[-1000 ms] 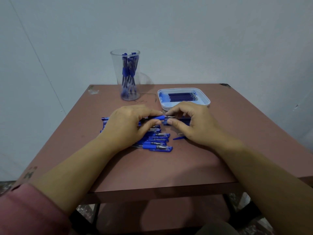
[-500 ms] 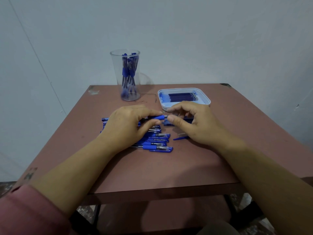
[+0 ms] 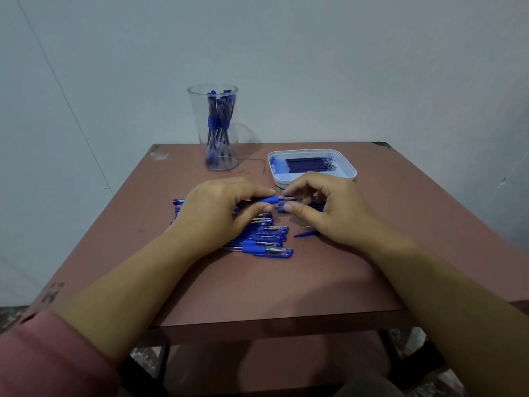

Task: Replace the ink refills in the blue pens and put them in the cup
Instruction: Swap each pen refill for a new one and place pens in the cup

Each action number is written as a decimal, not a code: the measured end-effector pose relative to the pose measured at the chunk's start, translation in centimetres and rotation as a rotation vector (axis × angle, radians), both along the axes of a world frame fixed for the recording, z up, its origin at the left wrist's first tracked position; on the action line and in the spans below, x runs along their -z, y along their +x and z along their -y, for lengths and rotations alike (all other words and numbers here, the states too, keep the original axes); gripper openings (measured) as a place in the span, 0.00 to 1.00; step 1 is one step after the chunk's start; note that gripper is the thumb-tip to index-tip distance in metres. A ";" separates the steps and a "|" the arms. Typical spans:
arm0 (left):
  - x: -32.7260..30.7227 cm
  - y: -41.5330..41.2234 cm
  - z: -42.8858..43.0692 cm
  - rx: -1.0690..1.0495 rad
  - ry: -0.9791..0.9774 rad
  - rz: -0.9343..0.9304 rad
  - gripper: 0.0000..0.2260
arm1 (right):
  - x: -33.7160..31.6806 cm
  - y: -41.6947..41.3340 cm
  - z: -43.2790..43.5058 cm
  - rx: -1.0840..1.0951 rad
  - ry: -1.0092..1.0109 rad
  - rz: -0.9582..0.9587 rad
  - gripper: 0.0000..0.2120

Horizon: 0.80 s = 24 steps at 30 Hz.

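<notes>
My left hand grips a blue pen by its rubber grip, held level just above the table. The curled thumb and forefinger of my right hand close around the pen's metal tip. A pile of several blue pens lies on the table, partly under my left hand. At the back stands a clear cup with several blue pens in it. The white tray at the back right holds a row of dark blue refills.
Loose dark refills lie under my right fingers. A small blue part and a tiny clear piece sit by my right palm. The brown table stands against a pale wall; its front edge is close to me.
Both hands stay at the pen. My right thumb and forefinger have shifted slightly at the tip, as if turning it.
</notes>
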State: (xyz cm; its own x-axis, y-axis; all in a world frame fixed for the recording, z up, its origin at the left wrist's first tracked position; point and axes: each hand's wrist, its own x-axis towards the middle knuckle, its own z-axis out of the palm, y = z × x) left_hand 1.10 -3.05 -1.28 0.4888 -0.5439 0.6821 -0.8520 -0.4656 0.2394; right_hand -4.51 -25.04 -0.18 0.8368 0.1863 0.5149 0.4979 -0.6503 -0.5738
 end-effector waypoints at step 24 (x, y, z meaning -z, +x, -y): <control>-0.1 0.5 -0.4 -0.057 -0.029 -0.007 0.17 | -0.1 0.6 0.9 0.139 -0.037 -0.011 0.10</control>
